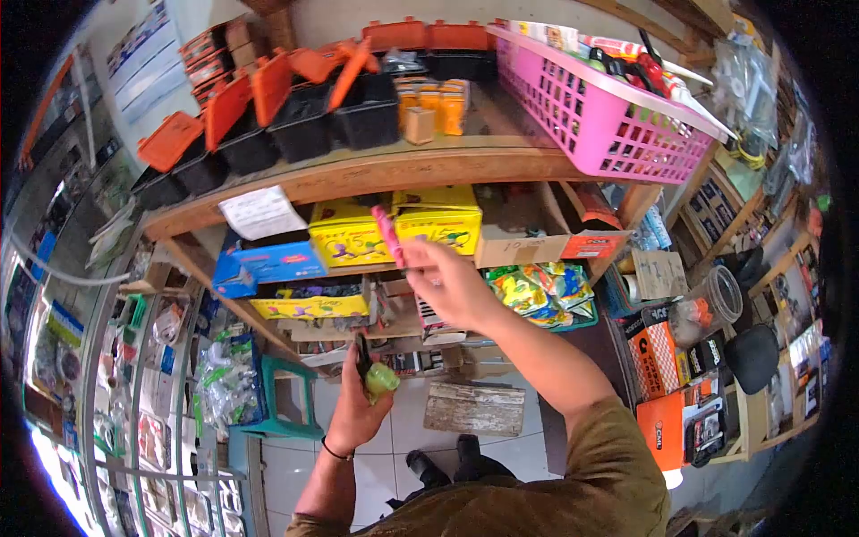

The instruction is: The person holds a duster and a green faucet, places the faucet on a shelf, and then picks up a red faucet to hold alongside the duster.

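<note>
My right hand reaches out in front of the shelf, its fingers closed on the lower end of a slim pink stick-like item. The stick points up and to the left, in front of the yellow boxes. Lower and to the left, my left hand is closed on a yellow-green rounded item with a black part rising beside it. I cannot make out what kind either item is, or whether the green and black parts are joined.
Above is a wooden shelf with orange-lidded black bins and a full pink basket. Below are a blue box, an open carton and colourful packets. A green stool and a worn board are on the floor.
</note>
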A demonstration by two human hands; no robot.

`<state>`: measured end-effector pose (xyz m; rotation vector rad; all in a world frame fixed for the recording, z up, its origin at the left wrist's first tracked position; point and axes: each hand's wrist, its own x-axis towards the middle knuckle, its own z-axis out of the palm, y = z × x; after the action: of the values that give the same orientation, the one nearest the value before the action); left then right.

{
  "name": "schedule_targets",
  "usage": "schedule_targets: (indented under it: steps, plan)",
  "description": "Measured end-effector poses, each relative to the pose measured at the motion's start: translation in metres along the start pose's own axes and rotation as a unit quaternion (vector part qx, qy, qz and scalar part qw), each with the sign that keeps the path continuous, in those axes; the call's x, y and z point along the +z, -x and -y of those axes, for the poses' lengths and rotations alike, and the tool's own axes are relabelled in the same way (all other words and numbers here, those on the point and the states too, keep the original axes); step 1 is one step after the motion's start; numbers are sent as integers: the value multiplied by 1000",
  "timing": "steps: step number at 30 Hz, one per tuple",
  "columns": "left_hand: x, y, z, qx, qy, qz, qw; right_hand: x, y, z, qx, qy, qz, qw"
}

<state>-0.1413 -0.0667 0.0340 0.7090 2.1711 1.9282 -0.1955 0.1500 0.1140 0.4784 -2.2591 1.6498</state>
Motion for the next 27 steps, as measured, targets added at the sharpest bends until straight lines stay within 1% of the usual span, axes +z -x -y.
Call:
schedule_targets:
  steps: [1, 2, 3, 5, 6, 7, 8, 9, 10, 11, 12, 13, 15, 17, 18, 19, 20, 21, 23, 24, 25, 27]
  plan:
    - [9, -11, 6, 98, -152, -5, 983, -15, 20, 15, 14, 0, 23, 1000]
    - [21, -26, -2, 115, -159, -4, 981, -31, 37, 25, 30, -2, 48, 998]
    - [34, -39, -19, 108, -157, 4, 982, -46, 49, 29, 18, 28, 64, 997]
    - [59, -70, -61, 154, -319, 78, 932, -74, 65, 36, -21, 61, 79, 995]
    - [72, -85, -69, 165, -342, 104, 919, -86, 65, 31, -18, 62, 73, 995]
    - [83, -100, -72, 159, -338, 112, 921, -96, 67, 25, -38, 126, 68, 989]
    - [94, -115, -73, 176, -328, 134, 919, -103, 72, 17, -53, 188, 71, 978]
    - [105, -129, -73, 196, -316, 151, 916, -109, 73, 8, -61, 232, 49, 969]
    - [115, -141, -74, 191, -309, 151, 919, -117, 71, 2, -58, 263, 38, 962]
    - [124, -150, -75, 207, -290, 152, 922, -125, 69, -2, -54, 292, 29, 955]
    - [132, -159, -73, 224, -271, 153, 924, -132, 65, -9, -55, 303, 17, 951]
    - [139, -168, -67, 219, -266, 153, 926, -139, 60, -14, -55, 315, 2, 947]
    - [152, -186, -58, 281, -246, 105, 922, -153, 48, -15, -42, 339, -4, 940]
    - [158, -202, -52, 278, -236, 97, 926, -166, 35, -17, -23, 360, 19, 932]
    - [160, -211, -50, 298, -205, 92, 928, -170, 30, -21, -19, 362, 24, 932]
    - [162, -218, -49, 319, -175, 87, 927, -174, 26, -26, -11, 371, 9, 928]
    - [165, -223, -51, 307, -170, 62, 934, -177, 21, -30, -4, 381, -6, 925]
    - [167, -226, -49, 308, -167, 60, 935, -180, 16, -34, -5, 383, -4, 924]
    - [170, -231, -44, 340, -238, -53, 908, -185, 6, -43, 24, 384, -60, 921]
    - [173, -233, -33, 369, -243, -112, 890, -189, 1, -56, 3, 422, -91, 902]
    - [174, -231, -26, 369, -242, -113, 890, -192, -3, -64, 3, 423, -90, 902]
    - [167, -223, -16, 375, -333, -87, 861, -196, -13, -78, 105, 449, -107, 881]
